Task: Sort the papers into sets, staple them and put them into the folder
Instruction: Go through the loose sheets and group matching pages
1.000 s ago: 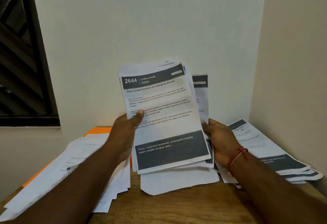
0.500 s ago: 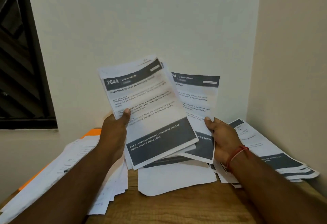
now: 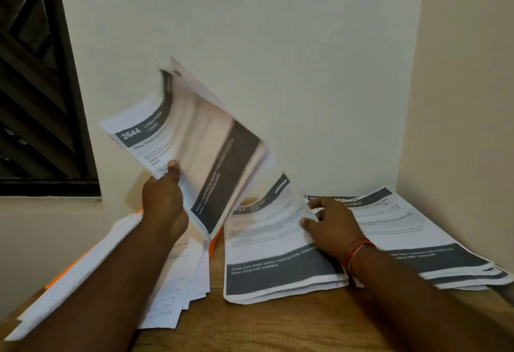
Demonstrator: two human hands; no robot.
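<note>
Swung aside, the sheaf (image 3: 194, 151) our left hand (image 3: 164, 201) grips by one edge may fan loose while our spread-fingered right hand (image 3: 331, 226) presses the pile (image 3: 272, 254) beneath it.

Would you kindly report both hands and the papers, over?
Left hand grips the raised 2644 bundle. Right hand rests open on the middle stack, flat on the table. Loose sheets cover the orange folder, left.
</note>
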